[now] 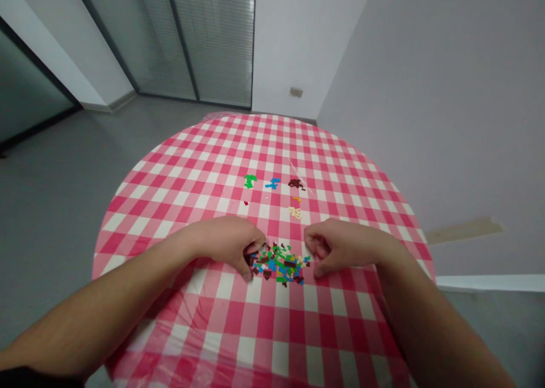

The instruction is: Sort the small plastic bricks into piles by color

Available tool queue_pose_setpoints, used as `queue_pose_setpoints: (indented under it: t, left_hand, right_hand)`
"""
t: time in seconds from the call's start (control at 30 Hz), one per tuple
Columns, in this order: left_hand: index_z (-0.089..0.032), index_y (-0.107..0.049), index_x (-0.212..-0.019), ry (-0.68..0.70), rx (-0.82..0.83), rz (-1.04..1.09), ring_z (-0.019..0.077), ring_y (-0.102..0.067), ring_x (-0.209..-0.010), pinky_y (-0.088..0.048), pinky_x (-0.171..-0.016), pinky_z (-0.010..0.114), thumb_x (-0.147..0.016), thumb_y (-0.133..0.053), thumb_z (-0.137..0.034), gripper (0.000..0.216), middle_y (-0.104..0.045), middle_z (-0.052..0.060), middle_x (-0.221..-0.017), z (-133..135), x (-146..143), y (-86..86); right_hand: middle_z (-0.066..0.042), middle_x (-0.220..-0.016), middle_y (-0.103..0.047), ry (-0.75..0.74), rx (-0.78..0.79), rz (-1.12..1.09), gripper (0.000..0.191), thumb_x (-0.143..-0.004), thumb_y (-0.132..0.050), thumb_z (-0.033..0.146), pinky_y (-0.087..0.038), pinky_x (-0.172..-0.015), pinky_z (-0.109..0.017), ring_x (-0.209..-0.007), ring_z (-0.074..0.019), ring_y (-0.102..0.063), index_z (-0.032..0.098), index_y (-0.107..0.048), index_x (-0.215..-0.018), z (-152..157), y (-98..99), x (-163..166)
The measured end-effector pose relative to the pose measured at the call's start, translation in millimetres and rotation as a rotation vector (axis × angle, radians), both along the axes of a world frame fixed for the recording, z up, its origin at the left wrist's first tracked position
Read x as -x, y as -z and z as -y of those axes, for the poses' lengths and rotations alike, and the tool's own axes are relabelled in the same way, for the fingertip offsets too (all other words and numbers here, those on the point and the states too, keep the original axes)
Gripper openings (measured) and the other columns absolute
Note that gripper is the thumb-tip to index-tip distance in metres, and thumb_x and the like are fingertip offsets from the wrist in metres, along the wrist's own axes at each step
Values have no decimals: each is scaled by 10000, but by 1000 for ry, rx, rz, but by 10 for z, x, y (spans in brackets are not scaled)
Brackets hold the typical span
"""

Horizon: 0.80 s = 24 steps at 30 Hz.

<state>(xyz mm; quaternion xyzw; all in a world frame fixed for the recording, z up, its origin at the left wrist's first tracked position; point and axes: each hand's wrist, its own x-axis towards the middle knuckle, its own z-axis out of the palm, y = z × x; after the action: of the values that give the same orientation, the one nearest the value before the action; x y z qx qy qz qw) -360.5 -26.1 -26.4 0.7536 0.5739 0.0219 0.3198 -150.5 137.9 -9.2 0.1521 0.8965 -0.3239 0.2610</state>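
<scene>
A mixed pile of small building-block pieces (pixel 281 265) in green, blue, brown and other colours lies on the checked tablecloth between my hands. My left hand (pixel 236 241) rests at the pile's left edge, its fingers bent and the thumb apart from them, with pieces at the gap. On the right side my right hand (pixel 336 241) curves toward the pile, fingers curled and thumb held away. I see nothing gripped in either hand. Beyond them are small groups: green pieces (pixel 250 181), blue pieces (pixel 273 183), brown pieces (pixel 295 183), cream pieces (pixel 294 213) and yellow pieces (pixel 297 199).
A single red piece (pixel 246 203) lies below the green group. The round table wears a red-and-white checked cloth (pixel 264 325) under clear plastic, wrinkled at the near left. A pale wall (pixel 460 121) stands to the right; glass panels (pixel 208 42) are at the back.
</scene>
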Motion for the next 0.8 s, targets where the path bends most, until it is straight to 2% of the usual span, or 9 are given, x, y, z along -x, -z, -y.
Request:
queue_pose_setpoints:
  t: [0.07, 0.13, 0.3, 0.43, 0.5, 0.6, 0.7, 0.8]
  left_hand:
    - [-195, -526, -663, 9, -10, -17, 111, -413, -514, -213, -498, 271, -664, -813, -399, 353, -514, -52, -593, -6, -36, -13]
    - [-195, -532, -654, 19, -21, -20, 109, -397, -501, -207, -498, 273, -673, -807, -376, 330, -498, -54, -577, -10, -62, -16]
    - [-195, -538, -656, 12, -62, -15, 115, -386, -500, -215, -504, 276, -731, -754, -361, 283, -486, -47, -568, -18, -67, 44]
    - [-193, -509, -651, -47, -86, -4, 114, -379, -492, -213, -503, 278, -785, -689, -335, 266, -458, -49, -559, -44, -10, 94]
    - [-190, -488, -640, -65, -90, -9, 113, -386, -500, -211, -506, 279, -788, -690, -338, 291, -453, -50, -561, -55, 30, 89]
    - [-189, -479, -643, -69, -65, -4, 114, -406, -517, -208, -506, 276, -758, -733, -401, 349, -463, -53, -569, -51, 78, 56]
    - [-192, -496, -659, -58, -20, -13, 116, -421, -526, -207, -505, 271, -690, -791, -444, 390, -497, -52, -583, -23, 97, 20]
    - [-197, -533, -673, -61, 8, -51, 124, -426, -522, -206, -507, 268, -645, -820, -443, 380, -522, -43, -591, 0, 88, 0]
  right_hand:
    - [36, -668, -562, -57, -111, 16, 392, -559, -834, 325, -254, -486, -246, -574, -126, -471, 212, -509, -746, 125, 6, 16]
    - [32, -710, -562, -75, -163, -28, 430, -544, -844, 330, -232, -495, -247, -593, -129, -454, 220, -516, -799, 211, 54, 60]
    - [31, -732, -552, -66, -73, -197, 395, -630, -827, 348, -239, -518, -245, -605, -116, -442, 211, -510, -822, 303, 188, 207]
    - [25, -732, -541, 16, -68, -407, 268, -744, -755, 305, -280, -557, -238, -634, -116, -453, 193, -527, -828, 310, 286, 302]
    - [24, -728, -542, 53, -48, -435, 237, -762, -735, 297, -294, -564, -235, -638, -115, -465, 191, -535, -836, 284, 296, 300]
    - [44, -659, -511, 10, 8, -307, 288, -734, -750, 341, -270, -522, -235, -586, -105, -447, 197, -501, -740, 231, 229, 224]
    - [57, -606, -486, -123, -12, -79, 431, -581, -850, 397, -216, -484, -249, -536, -104, -409, 207, -478, -687, 224, 131, 138]
    - [53, -607, -480, -161, -79, -64, 440, -569, -854, 400, -191, -487, -259, -533, -105, -386, 210, -472, -677, 287, 110, 137]
